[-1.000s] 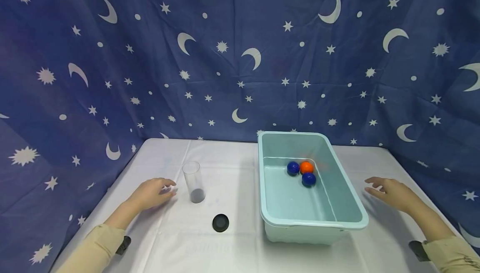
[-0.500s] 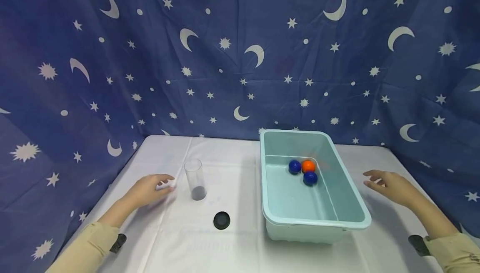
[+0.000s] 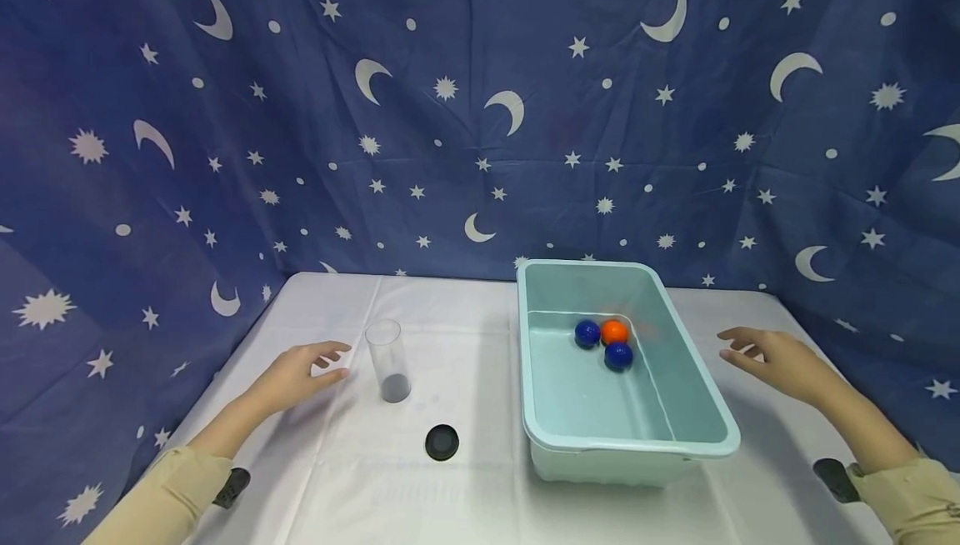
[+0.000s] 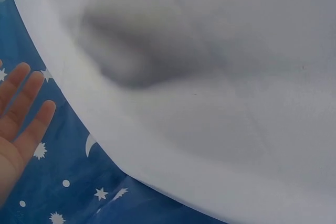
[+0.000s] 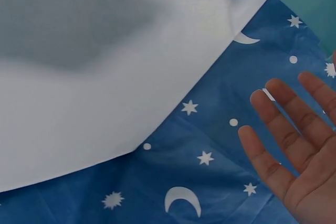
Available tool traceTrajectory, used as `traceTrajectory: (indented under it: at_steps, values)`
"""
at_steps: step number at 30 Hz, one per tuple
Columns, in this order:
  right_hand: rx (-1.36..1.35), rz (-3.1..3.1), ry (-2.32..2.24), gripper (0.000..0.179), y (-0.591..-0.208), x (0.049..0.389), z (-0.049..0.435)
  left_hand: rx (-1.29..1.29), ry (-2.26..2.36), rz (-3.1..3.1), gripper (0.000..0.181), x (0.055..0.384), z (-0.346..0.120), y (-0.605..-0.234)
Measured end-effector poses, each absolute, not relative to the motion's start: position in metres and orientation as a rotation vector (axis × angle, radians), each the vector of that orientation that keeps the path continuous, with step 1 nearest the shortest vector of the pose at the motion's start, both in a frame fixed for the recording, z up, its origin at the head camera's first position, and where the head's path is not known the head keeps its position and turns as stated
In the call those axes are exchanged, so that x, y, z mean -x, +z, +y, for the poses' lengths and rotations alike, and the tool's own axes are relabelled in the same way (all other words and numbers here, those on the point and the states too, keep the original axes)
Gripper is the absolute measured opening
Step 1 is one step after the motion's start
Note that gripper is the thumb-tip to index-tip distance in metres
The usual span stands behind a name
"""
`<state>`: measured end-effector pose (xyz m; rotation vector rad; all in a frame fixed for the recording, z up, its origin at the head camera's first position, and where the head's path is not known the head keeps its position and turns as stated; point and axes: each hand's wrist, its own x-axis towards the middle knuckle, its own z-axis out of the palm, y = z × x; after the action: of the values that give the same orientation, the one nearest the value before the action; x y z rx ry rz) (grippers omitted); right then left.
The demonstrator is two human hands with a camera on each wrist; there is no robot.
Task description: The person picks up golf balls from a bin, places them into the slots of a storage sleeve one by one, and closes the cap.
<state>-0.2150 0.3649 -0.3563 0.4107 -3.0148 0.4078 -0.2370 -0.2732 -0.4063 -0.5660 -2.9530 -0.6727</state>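
My left hand hovers over the left side of the table, fingers relaxed and holding nothing. Just right of its fingertips stands a clear, tall cylindrical glass, upright. A round black lid-like disc lies on the cloth in front of the glass. To the right sits a pale teal plastic bin; two dark blue balls and one orange ball rest together on its floor. Beyond the bin's right wall my right hand hovers with loose fingers and nothing in it. Both wrist views show spread fingers.
A white cloth covers the table. Dark blue fabric with moons and stars hangs behind it and along both sides. The bin's high walls stand between my two hands.
Both hands have risen slightly, and the right hand has shifted a little left towards the bin. The glass, disc, bin and balls stay in place; the head view sways slightly.
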Motion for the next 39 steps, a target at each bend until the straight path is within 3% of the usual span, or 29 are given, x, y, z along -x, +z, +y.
traceTrajectory:
  at_steps: [39]
  values:
    - [-0.638, -2.954, 0.281, 0.036, -0.288, 0.224, 0.299, 0.481, -1.433, -2.738, 0.060, 0.228, -0.247, -0.395]
